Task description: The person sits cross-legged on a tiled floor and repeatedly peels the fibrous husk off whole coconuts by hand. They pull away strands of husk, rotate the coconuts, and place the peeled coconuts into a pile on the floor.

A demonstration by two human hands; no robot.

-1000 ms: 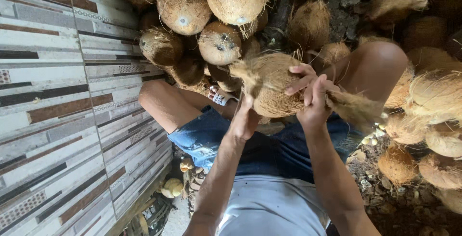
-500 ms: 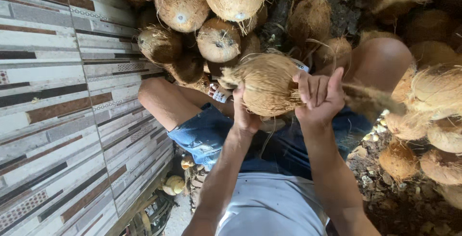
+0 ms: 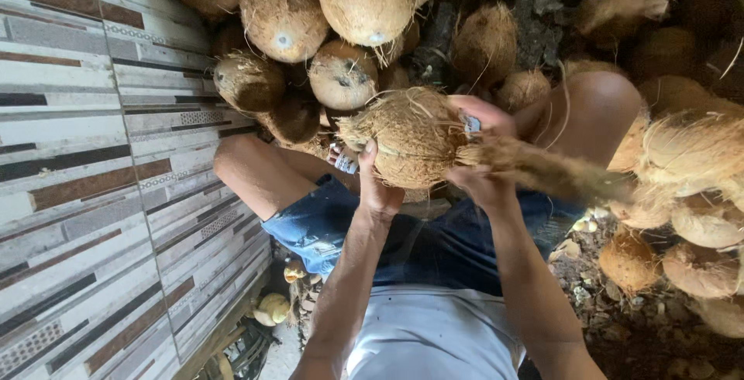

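Both bare forearms reach up and away from the body, elbows bent and close to the torso. The left hand (image 3: 377, 186) sits with its palm turned up and its fingers curled closed, thumb pointing upward, wrist slightly bent back. The right hand (image 3: 480, 151) is higher and to the side, fingers wrapped closed, knuckles outward, with a taped fingertip (image 3: 470, 123) on top. The hands are near each other but apart.

No packages, labels, signs, screens.
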